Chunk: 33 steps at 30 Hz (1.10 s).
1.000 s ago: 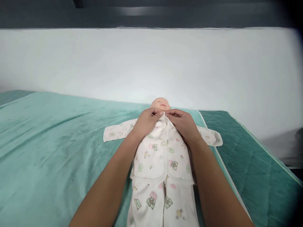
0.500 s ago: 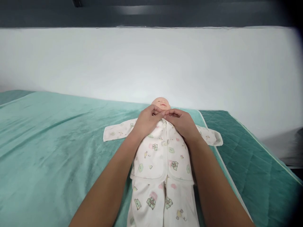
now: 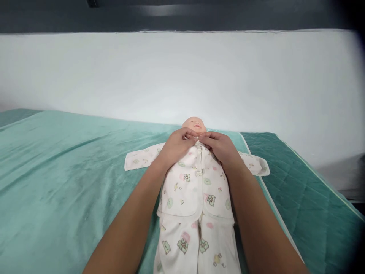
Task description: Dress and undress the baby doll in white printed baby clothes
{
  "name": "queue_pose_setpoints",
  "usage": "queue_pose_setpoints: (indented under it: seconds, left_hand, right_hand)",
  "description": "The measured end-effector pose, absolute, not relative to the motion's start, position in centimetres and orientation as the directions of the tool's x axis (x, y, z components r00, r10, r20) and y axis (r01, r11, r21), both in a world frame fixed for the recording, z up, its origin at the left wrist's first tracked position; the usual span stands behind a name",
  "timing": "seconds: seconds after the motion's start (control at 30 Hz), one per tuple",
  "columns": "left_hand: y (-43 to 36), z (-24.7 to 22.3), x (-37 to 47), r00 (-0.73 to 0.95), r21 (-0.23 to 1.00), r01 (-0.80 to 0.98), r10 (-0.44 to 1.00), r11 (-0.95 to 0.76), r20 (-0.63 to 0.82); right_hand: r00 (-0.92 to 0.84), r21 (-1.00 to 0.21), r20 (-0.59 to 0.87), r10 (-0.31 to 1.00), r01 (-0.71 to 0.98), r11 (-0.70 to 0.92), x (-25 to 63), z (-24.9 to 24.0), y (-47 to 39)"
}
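Observation:
A baby doll (image 3: pixel 194 123) lies on its back, dressed in a white printed jacket (image 3: pixel 188 190) and matching trousers (image 3: pixel 182 243). Both sleeves stretch out to the sides. At the doll's neck, my left hand (image 3: pixel 179 144) pinches the jacket's collar edge between thumb and fingers. Close against it, my right hand (image 3: pixel 218 144) pinches the other side of the same collar, the fingertips of both hands nearly meeting. Below them, buttons show along the jacket's front opening. My fingers partly cover the collar, so the fastening there is hard to make out.
Under the doll spreads a light green blanket (image 3: pixel 71 171) with soft creases. A darker green quilted cover (image 3: pixel 308 190) lies to the right, past a pale edge. Behind the bed rises a white wall (image 3: pixel 171 76), with a dark band (image 3: pixel 199 15) above it.
Both hands stay at the collar. The fingertips have shifted slightly, with a little more of the collar showing between them. The doll lies as before.

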<state>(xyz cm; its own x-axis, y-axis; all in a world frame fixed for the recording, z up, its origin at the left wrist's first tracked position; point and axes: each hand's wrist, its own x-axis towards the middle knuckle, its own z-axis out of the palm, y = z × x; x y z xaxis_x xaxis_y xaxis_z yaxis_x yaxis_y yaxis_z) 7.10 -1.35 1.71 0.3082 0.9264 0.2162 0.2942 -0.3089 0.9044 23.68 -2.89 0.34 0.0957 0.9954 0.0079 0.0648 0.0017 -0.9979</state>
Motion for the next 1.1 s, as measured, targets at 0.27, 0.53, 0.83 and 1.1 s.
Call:
queue_pose_setpoints:
  seconds: [0.27, 0.53, 0.83, 1.1]
  left_hand:
    - [-1.7, 2.0, 7.0, 0.345, 0.905, 0.284, 0.914, -0.316, 0.211]
    - [-1.3, 1.6, 7.4, 0.303, 0.849, 0.382, 0.917, -0.365, 0.258]
    - [-1.3, 1.7, 7.5, 0.248, 0.810, 0.472, 0.934, -0.349, 0.258]
    - [-1.2, 1.3, 7.5, 0.245, 0.785, 0.478, 0.918, -0.393, 0.311]
  right_hand:
    - [0.168, -0.979, 0.075, 0.983, 0.199, 0.041, 23.4, 0.4, -2.7]
    - [0.183, -0.986, 0.110, 0.977, 0.143, 0.084, 23.4, 0.5, -2.7]
    - [0.254, -0.963, 0.234, 0.939, 0.193, 0.187, 22.7, 0.9, -3.3]
    - [0.242, -0.825, 0.441, 0.864, 0.488, 0.285, 22.8, 0.7, -4.1]
